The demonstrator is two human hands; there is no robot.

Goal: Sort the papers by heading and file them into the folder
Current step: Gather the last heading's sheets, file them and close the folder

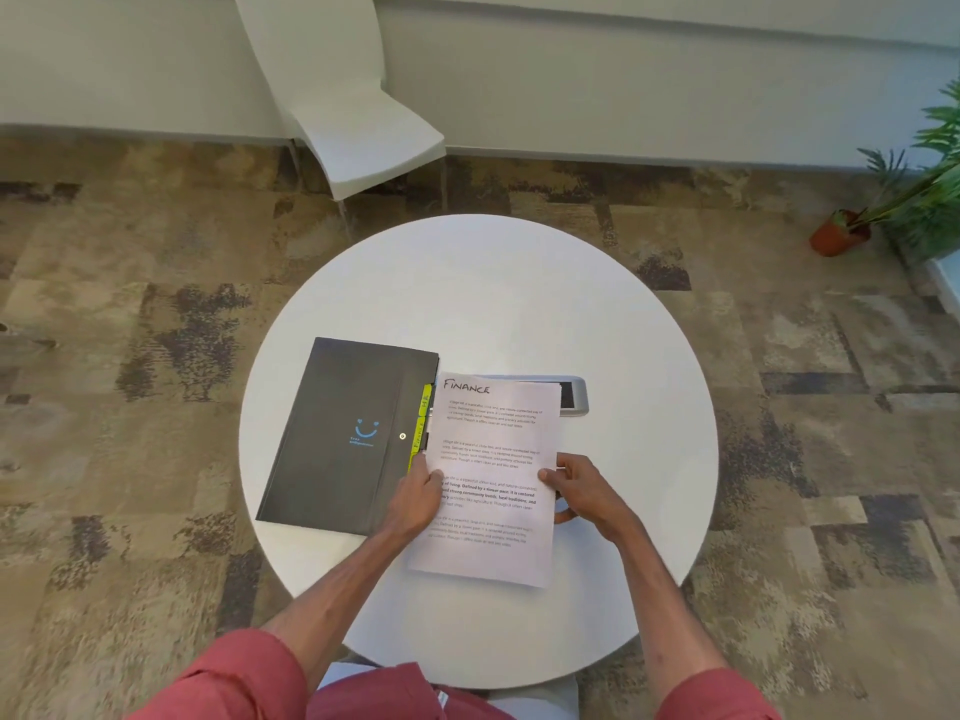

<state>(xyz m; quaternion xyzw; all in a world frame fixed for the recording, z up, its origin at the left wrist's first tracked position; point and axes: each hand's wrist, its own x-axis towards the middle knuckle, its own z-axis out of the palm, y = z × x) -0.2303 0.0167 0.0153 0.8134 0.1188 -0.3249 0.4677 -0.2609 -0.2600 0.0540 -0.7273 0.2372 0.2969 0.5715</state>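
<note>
A stack of white papers (493, 439), its top sheet headed "FINANCE", is held just above the round white table (519, 304). My left hand (418, 498) grips the stack's left edge with the thumb on top. My right hand (582, 491) pinches the right edge. A closed black folder (343, 433) with a blue smiley and a snap button lies to the left of the papers. Yellow-green index tabs (425, 420) stick out of its right side, next to the papers.
A grey flat device (574, 394) lies on the table behind the papers, partly covered by them. A white chair (358, 132) stands beyond the table. A potted plant (883, 215) is on the carpet at the far right.
</note>
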